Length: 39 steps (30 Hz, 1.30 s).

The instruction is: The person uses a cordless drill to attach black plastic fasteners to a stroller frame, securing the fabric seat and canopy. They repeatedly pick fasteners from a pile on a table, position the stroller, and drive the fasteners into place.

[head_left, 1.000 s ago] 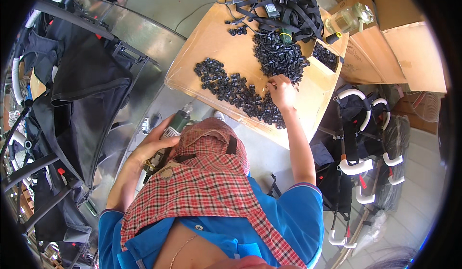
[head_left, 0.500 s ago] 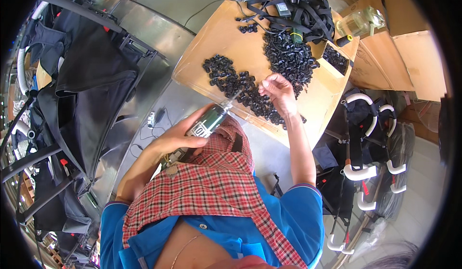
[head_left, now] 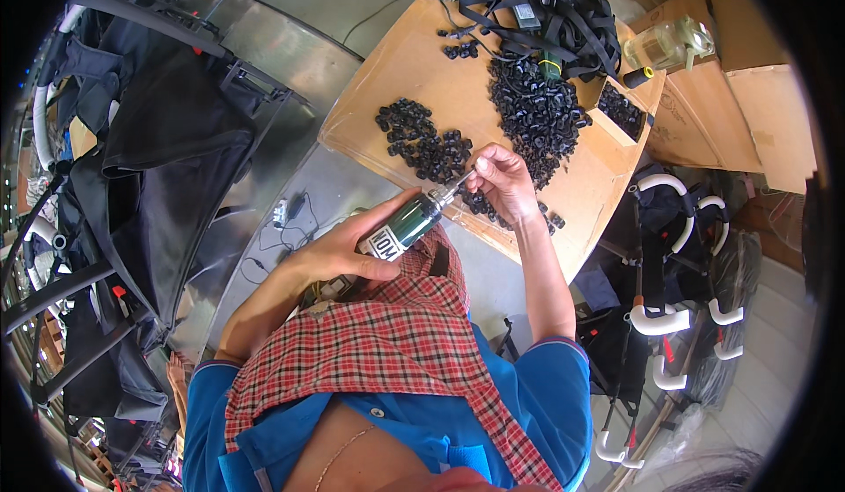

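My left hand (head_left: pixel 352 250) is wrapped round a dark green electric screwdriver (head_left: pixel 407 228) with a silver front end, held at a slant over the near edge of the table. The bit points up and to the right, toward my right hand (head_left: pixel 502 179). Thumb and fingers of that hand are pinched together right at the bit's tip; what sits between them is too small to make out. Just beyond the tip lies a loose group of small black plastic parts (head_left: pixel 422 140). A larger pile of black parts (head_left: pixel 537 113) spreads behind my right hand.
The cardboard-topped table (head_left: pixel 370 96) also bears tangled black straps (head_left: pixel 572 17), an open box of black parts (head_left: pixel 620 109) and a clear jar (head_left: pixel 669 43). Stroller frames with black fabric (head_left: pixel 167 131) stand left, others with white handles (head_left: pixel 660 316) right. Cables (head_left: pixel 295 228) lie below.
My left hand has brought the screwdriver up and to the right, so its tip meets my right fingers. The right hand has dropped slightly. Part of another person's arm shows at lower left.
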Tool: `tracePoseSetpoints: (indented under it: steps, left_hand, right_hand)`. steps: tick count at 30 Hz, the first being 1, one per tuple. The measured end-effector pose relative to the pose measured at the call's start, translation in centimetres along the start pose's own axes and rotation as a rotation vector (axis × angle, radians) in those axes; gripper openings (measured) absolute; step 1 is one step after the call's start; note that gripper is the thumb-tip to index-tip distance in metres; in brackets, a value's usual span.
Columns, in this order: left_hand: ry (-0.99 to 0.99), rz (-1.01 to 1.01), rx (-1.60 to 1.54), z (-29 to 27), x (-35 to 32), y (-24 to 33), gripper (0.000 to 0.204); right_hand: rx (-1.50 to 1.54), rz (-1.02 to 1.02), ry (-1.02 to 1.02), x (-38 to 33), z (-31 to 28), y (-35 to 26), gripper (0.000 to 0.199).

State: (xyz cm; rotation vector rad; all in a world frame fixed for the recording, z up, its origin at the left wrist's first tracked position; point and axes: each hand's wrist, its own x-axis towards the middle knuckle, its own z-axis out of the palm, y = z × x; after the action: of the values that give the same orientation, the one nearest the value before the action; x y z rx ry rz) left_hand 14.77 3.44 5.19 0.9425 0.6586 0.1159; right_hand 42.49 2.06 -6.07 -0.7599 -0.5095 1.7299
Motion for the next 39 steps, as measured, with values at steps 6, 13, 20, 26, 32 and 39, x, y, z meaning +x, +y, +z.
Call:
tracePoseSetpoints:
  steps: [6,13,20,26,32,39]
  left_hand:
    - [0.009,-0.008,0.010,-0.1,0.3,0.0,0.109]
    - [-0.070,-0.088,-0.019,-0.7,0.4,-0.3,0.106]
    - [-0.111,-0.002,-0.094,-0.2,0.3,0.0,0.104]
    - [-0.044,0.017,-0.007,-0.1,0.5,-0.2,0.105]
    - [-0.045,0.085,0.030,-0.1,0.3,-0.9,0.103]
    - [0.012,0.262,-0.225,1.1,-2.4,2.2,0.111]
  right_hand:
    - [-0.025,0.011,-0.032,0.0,-0.4,-0.5,0.008]
    - [-0.410,0.031,-0.020,-0.6,-0.3,-1.2,0.014]
    - [-1.176,-0.299,0.524,0.4,-5.2,-2.6,0.018]
    - [-1.810,-0.434,0.535,1.3,-11.7,-2.9,0.017]
    - [-1.798,-0.434,0.442,1.6,-11.6,-4.3,0.014]
    - [-0.832,-0.446,0.202,3.6,4.9,-7.6,0.018]
